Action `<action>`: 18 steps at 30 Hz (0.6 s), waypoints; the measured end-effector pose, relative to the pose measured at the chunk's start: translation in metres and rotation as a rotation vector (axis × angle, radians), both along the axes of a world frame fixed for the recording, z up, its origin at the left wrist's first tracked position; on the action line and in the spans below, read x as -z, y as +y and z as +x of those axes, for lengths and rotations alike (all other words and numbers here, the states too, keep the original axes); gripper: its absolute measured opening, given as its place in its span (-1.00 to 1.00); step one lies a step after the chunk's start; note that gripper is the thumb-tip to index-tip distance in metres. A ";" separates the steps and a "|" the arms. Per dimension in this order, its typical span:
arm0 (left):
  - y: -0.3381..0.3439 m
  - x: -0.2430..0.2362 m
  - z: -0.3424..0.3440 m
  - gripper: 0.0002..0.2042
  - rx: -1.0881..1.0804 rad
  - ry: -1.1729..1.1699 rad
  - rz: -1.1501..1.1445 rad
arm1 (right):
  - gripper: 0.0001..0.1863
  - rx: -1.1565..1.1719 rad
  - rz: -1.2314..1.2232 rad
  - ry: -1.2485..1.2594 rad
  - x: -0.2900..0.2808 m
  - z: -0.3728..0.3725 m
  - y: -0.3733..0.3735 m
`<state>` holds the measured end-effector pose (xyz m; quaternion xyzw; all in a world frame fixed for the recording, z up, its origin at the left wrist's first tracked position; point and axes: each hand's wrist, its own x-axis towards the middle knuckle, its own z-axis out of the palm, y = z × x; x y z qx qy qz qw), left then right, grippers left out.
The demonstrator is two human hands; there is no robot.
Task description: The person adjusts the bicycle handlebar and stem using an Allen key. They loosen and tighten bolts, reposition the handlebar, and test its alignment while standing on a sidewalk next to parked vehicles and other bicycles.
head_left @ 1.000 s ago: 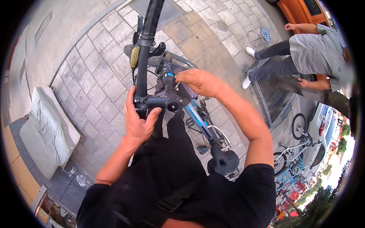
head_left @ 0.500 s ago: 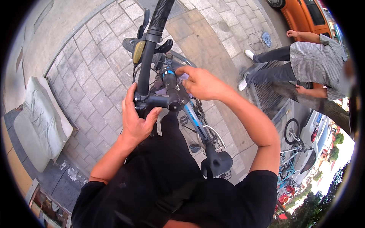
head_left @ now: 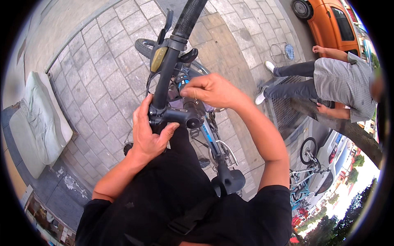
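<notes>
A bicycle with a blue and grey frame (head_left: 213, 141) stands in front of me, its black handlebar (head_left: 163, 84) turned lengthwise away from me. My left hand (head_left: 147, 135) is closed around the black stem (head_left: 175, 116) where it clamps the bar, thumb on the near side. Over the top of the frame, just beyond the stem, my right hand (head_left: 215, 91) has its fingers curled and thumb pressed in; what they hold, if anything, is hidden. Farther along the bar sit a shifter with a yellowish cover (head_left: 158, 60), a brake lever (head_left: 166, 25) and a ribbed grip (head_left: 189, 18).
The saddle (head_left: 233, 180) is close to my body. At the left leans a pale folded mattress (head_left: 39, 123). A person in a checked shirt (head_left: 338, 84) stands at the right by a tree trunk (head_left: 357, 139), near a wire stool (head_left: 289, 51), an orange car (head_left: 334, 28) and another bicycle (head_left: 308, 151).
My right hand has drawn back along the frame toward the stem, and its fingers have curled in more. The handlebar has shifted slightly right in view; my left hand keeps its hold.
</notes>
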<state>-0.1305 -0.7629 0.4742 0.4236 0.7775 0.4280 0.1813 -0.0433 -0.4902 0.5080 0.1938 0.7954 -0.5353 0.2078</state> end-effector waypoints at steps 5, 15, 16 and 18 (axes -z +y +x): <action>-0.001 0.004 0.000 -0.01 -0.006 0.014 0.017 | -0.74 0.074 0.080 -0.134 0.080 -0.031 0.017; 0.000 0.002 -0.003 -0.02 -0.018 0.044 0.030 | -0.58 0.428 -0.056 0.125 0.100 0.061 0.000; -0.001 0.001 -0.004 -0.02 -0.018 0.040 0.025 | -0.61 0.499 -0.064 0.113 0.093 0.074 -0.012; 0.000 -0.002 -0.003 -0.02 -0.016 0.055 0.032 | -0.72 0.497 0.100 0.266 0.085 0.099 -0.037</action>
